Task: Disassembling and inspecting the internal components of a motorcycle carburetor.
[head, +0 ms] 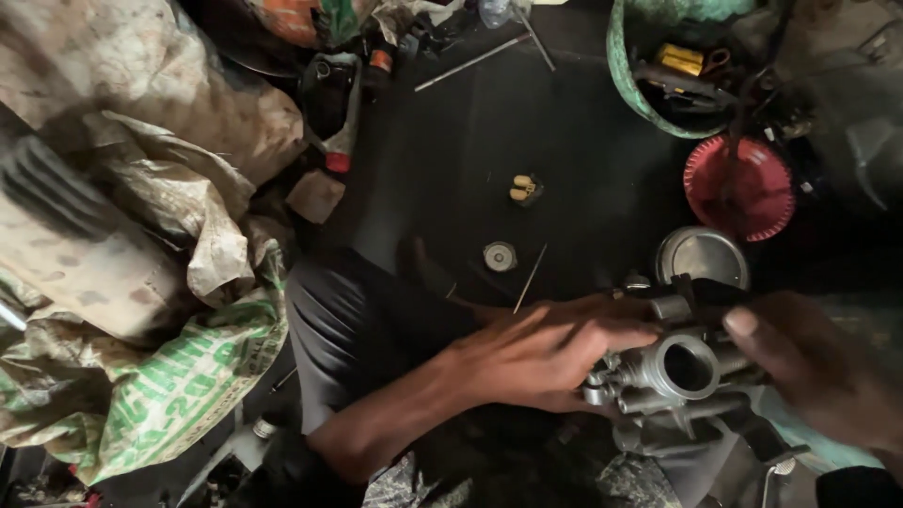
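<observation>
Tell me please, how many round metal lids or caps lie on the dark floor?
2. A small round cap lies near the middle of the floor, beside a thin rod. A larger shiny round lid lies right of it, below the red ribbed disc. Clutter may hide others.

My left hand (536, 353) reaches across, fingers stretched flat — forearm bent up from below. My right hand (818, 367) curls in — thumb raised.

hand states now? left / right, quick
Left hand: fingers extended, resting on the left side of the metal carburetor, not closed.
Right hand: gripping the carburetor from the right side.
</observation>
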